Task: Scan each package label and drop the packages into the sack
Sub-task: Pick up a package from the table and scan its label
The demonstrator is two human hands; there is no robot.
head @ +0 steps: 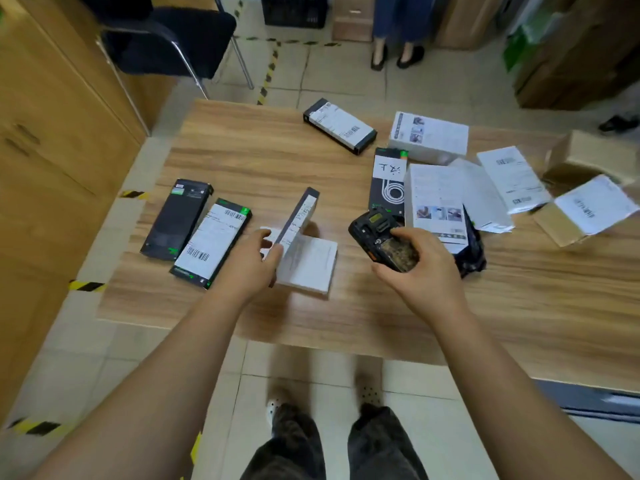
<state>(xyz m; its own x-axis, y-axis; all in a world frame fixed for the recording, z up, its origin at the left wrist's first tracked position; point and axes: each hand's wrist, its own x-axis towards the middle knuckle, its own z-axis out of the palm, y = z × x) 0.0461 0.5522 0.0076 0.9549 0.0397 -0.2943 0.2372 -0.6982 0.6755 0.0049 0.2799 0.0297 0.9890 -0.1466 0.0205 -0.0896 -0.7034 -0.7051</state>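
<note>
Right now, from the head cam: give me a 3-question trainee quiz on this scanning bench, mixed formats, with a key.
1. True or false: the right hand holds the black handheld scanner.
2. Multiple choice: the slim dark box with a white label in the left hand is A) flat on the table, B) tilted up on edge over a flat white box, C) inside a sack.
3. Fill in: the black box with no label showing lies to the ____ of the black box with a white barcode label at the edge of the wooden table.

Key: 1 true; 2 B; 3 left.
</note>
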